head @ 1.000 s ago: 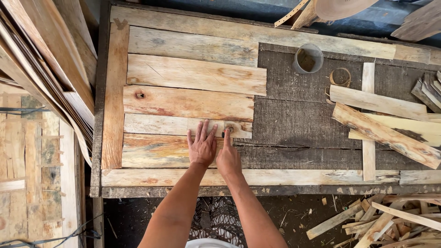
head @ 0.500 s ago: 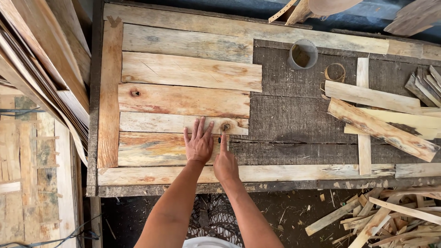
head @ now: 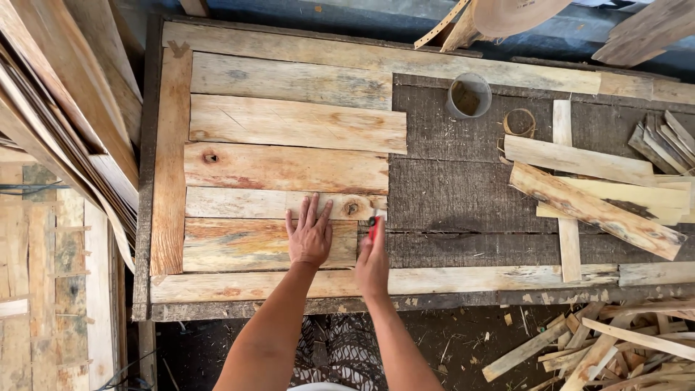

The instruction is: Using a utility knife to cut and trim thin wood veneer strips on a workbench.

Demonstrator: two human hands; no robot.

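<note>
My left hand (head: 310, 233) lies flat, fingers spread, on the lowest short plank (head: 239, 245) of a row of wooden planks laid side by side on a dark board (head: 463, 195). My right hand (head: 373, 259) is closed around a small red pencil-like marker (head: 374, 226), its tip at the right end of that plank, just below a plank with a knot (head: 352, 208). A long frame strip (head: 434, 279) runs along the near edge under both wrists.
A round tin can (head: 468, 95) and a coil of cord (head: 519, 122) sit on the dark board. Loose offcut planks (head: 594, 203) pile at the right. Stacked boards (head: 65, 123) lean at the left. Wood scraps (head: 601, 340) litter the floor at lower right.
My right hand has drawn back slightly towards me and to the right, the red marker now showing at the plank's end. The left hand stays flat on the plank.
</note>
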